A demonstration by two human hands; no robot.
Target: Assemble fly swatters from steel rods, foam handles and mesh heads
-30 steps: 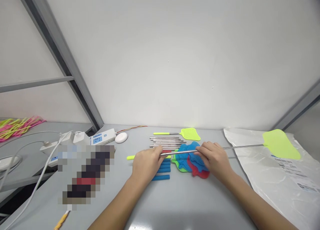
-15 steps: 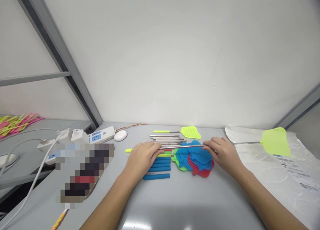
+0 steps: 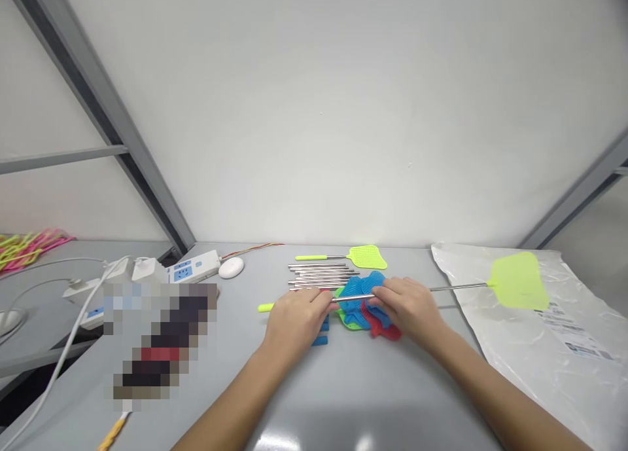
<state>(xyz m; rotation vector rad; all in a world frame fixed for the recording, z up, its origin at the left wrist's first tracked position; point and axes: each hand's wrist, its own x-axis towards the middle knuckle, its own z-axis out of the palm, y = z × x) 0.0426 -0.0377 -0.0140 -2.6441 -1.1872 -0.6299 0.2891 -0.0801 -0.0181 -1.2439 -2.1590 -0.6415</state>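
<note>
Left hand [image 3: 294,320]: closed on the handle end of a swatter [image 3: 517,282], yellow grip tip showing just beyond the knuckles.
Right hand [image 3: 407,307]: pinching the same swatter's steel rod, which runs toward the right edge of the tabletop [image 3: 373,398]; its yellow-green head hangs over a plastic bag [image 3: 540,346].
Under both hands: mesh heads [image 3: 360,297], blue, red and green, piled; blue grips [image 3: 321,333], partly hidden.
Behind, toward the back edge: steel rods [image 3: 318,275] in a row; a small swatter [image 3: 353,257].
Back left: power strip [image 3: 193,268], white puck [image 3: 231,267].
</note>
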